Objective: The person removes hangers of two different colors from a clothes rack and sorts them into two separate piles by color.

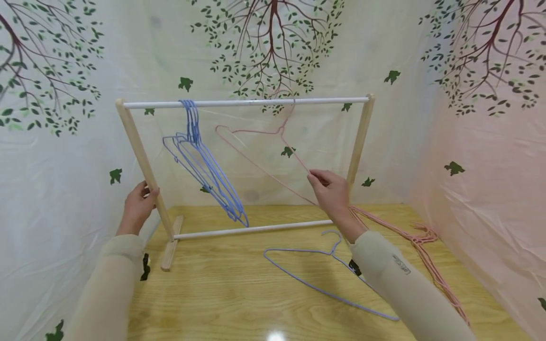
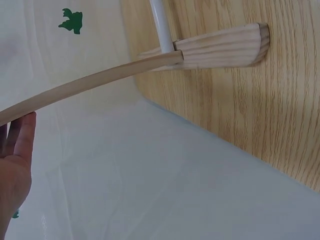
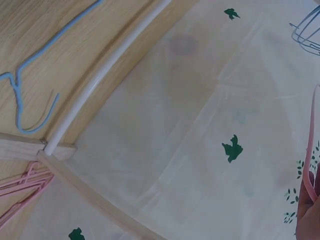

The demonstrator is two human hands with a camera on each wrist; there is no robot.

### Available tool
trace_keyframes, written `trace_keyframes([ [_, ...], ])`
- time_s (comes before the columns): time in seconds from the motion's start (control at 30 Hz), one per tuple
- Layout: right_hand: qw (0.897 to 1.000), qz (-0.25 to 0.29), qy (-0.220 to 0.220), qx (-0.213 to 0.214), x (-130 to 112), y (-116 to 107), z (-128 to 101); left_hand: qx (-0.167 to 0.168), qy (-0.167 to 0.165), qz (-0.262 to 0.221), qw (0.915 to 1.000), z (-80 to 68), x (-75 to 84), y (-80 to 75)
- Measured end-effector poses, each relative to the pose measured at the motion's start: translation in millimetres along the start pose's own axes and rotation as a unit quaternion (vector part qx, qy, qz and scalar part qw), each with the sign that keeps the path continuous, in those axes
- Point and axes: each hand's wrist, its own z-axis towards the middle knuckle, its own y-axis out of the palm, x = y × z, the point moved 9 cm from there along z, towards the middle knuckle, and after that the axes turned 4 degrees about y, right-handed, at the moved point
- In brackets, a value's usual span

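Observation:
My left hand (image 1: 140, 204) holds the left wooden post (image 1: 138, 151) of a clothes rack, below its middle. With thumb and fingertips my right hand (image 1: 330, 192) pinches a pink clothes hanger (image 1: 281, 130) on its right shoulder. The hook of this hanger curves up over the white top rail (image 1: 239, 103), right of its middle, and the frame slants down to the right. Part of its right end is hidden behind my hand. Several blue hangers (image 1: 193, 135) hang bunched on the rail's left part. In the right wrist view only a strip of the pink hanger (image 3: 311, 145) shows.
One blue hanger (image 1: 332, 253) lies on the wooden table (image 1: 222, 293) in front of the rack, partly under my right forearm. A heap of pink hangers (image 1: 417, 240) lies at the right. The white lower bar (image 1: 251, 230) runs near the table. Printed sheeting encloses back and sides.

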Motion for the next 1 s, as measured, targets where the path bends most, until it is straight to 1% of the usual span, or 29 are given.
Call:
trace_keyframes([
  [0.17, 1.000, 0.020, 0.006, 0.005, 7, -17, -5, 0.006, -0.008, -0.013, 0.9999, -5.3, 2.4, 0.3],
  [0.3, 0.999, 0.037, 0.004, 0.018, 7, -32, -10, 0.006, -0.016, -0.018, 0.9997, -9.3, 4.5, 0.7],
  [0.5, 0.998, 0.045, 0.027, 0.030, 16, -53, -18, 0.009, -0.027, -0.027, 0.9992, -15.8, 5.7, 1.0],
  [0.67, 0.998, 0.046, 0.030, 0.034, 5, -72, -29, 0.012, -0.026, -0.029, 0.9992, -20.5, 5.6, 1.6],
  [0.77, 0.997, 0.053, 0.034, 0.037, 17, -82, -33, 0.015, -0.023, -0.031, 0.9992, -22.5, 6.5, 1.3],
  [0.93, 0.995, 0.083, 0.037, 0.037, 54, -98, -39, 0.016, -0.018, -0.024, 0.9994, -24.1, 7.2, 0.8],
  [1.0, 0.995, 0.083, 0.042, 0.038, 68, -105, -42, 0.014, -0.014, -0.022, 0.9996, -23.4, 7.0, 1.0],
])
